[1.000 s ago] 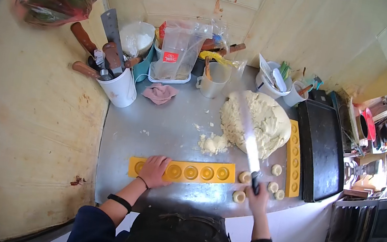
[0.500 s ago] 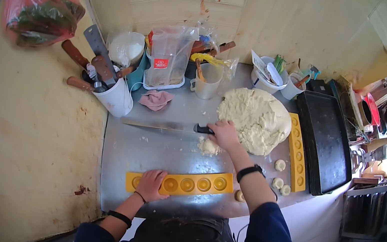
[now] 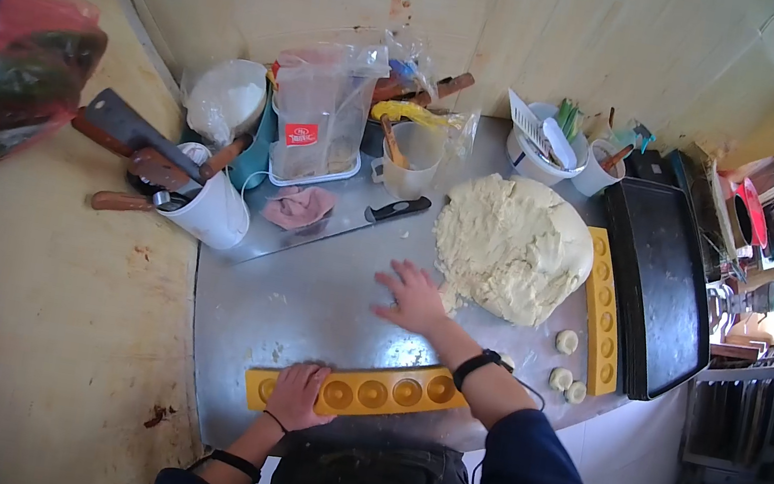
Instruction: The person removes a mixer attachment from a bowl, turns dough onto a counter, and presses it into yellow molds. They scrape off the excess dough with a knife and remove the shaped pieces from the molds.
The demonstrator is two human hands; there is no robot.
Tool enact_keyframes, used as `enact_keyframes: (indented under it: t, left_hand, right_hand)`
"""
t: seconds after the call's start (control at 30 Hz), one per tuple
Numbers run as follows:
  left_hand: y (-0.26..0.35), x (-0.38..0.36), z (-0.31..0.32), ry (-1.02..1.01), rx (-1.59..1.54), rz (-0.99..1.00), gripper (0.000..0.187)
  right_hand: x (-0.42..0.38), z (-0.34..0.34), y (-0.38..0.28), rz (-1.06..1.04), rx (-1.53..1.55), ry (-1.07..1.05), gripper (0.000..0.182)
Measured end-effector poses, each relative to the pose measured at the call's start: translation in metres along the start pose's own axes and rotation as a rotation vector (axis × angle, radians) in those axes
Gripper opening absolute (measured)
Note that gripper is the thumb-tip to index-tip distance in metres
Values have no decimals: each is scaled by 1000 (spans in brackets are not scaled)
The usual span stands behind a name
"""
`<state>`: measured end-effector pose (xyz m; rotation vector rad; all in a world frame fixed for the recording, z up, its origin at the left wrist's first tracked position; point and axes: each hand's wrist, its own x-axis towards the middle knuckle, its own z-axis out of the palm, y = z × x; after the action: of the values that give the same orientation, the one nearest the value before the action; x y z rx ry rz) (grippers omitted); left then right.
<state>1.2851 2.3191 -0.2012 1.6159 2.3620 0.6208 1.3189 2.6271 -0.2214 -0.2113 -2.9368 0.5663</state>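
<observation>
Left of the dough mound (image 3: 513,247), the long knife (image 3: 396,210) now lies on the worktop (image 3: 324,288), let go by the right hand (image 3: 413,299); that hand is empty, fingers spread beside the dough mound's near left edge, so it is free of the blade; whether it touches the worktop I cannot tell; on the person's side of the dough mound, the left hand (image 3: 296,396) stays partly closed over the left part of the yellow mould (image 3: 388,393).
</observation>
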Motion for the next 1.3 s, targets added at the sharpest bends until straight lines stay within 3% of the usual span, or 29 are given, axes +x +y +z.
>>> enact_keyframes:
  t: [0.03, 0.1, 0.23, 0.43, 0.5, 0.6, 0.73, 0.83, 0.93, 1.07, 1.13, 1.2, 1.23, 1.3]
  left_hand:
    - [0, 2, -1, -10, -5, 3, 85]
    - [2, 2, -3, -25, -3, -11, 86]
    - [2, 6, -7, -96, 6, -47, 84]
    - [-2, 5, -4, -99, -23, -37, 83]
    - [-3, 3, -2, -93, -30, -43, 83]
    - [-4, 0, 3, -56, -4, -37, 87]
    - [-6, 3, 3, -78, 0, -39, 87]
    - [-5, -1, 3, -54, 33, -17, 85]
    - [-2, 0, 1, -50, 30, -42, 84]
    - [-10, 3, -5, 28, 7, -8, 83]
    - [-18, 5, -15, -14, 57, -92, 84]
    - [-35, 3, -13, 15, 36, -119, 85]
    - [-40, 5, -14, 41, 44, -108, 86]
    - [-45, 7, -18, 41, 68, -102, 85]
  right_hand:
    - [-7, -2, 1, 10, 3, -5, 57]
    - [-25, -6, 10, -208, -87, 4, 54]
    - [-20, 16, 52, -316, -124, -57, 43]
    - [-4, -13, 74, -164, -277, -180, 34]
    - [-14, -38, 72, -105, -525, -16, 35]
    - [-10, -42, 61, 61, -529, 105, 35]
    - [0, -30, 75, 56, -451, 90, 36]
    - [10, -25, 89, 45, -377, -8, 36]
    - [32, -34, 85, 191, -357, -144, 31]
    - [57, -50, 75, 428, -156, -90, 26]
    - [58, -63, 62, 506, -55, -62, 25]
    - [44, -78, 50, 620, 300, -22, 35]
    - [33, -77, 47, 610, 288, -25, 35]
    - [-1, -66, 33, 747, 915, -19, 36]
